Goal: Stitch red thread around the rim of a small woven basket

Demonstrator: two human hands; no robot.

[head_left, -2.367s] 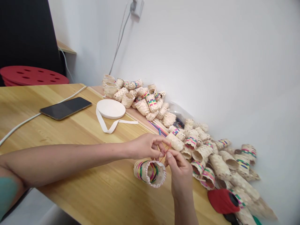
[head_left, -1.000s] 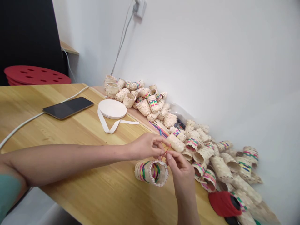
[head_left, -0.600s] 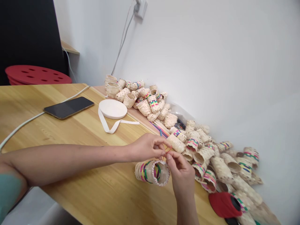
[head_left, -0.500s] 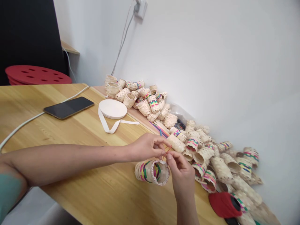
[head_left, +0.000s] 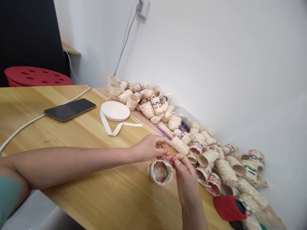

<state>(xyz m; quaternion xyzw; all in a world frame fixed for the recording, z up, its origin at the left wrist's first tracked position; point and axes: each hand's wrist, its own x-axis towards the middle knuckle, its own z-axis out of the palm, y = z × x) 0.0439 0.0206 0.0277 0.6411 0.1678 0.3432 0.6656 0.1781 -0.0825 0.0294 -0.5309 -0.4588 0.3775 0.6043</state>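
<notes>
A small woven straw basket point(head_left: 160, 172) with coloured stripes and a white-stitched rim sits just above the wooden table point(head_left: 72, 137), its open mouth turned toward me. My left hand point(head_left: 149, 148) pinches a thin reddish thread right above the rim. My right hand point(head_left: 184, 174) comes in from below and pinches the same thread at the basket's upper right edge. The fingertips of both hands nearly touch.
A long heap of similar straw baskets point(head_left: 206, 153) runs along the white wall. A roll of white tape point(head_left: 114, 111), a dark phone point(head_left: 70, 109) with its white cable, a red spool point(head_left: 229, 208) and red stools point(head_left: 35, 76) are nearby.
The basket has turned so its mouth faces me more squarely and has shifted slightly right. Both hands stayed pinched on the thread above it.
</notes>
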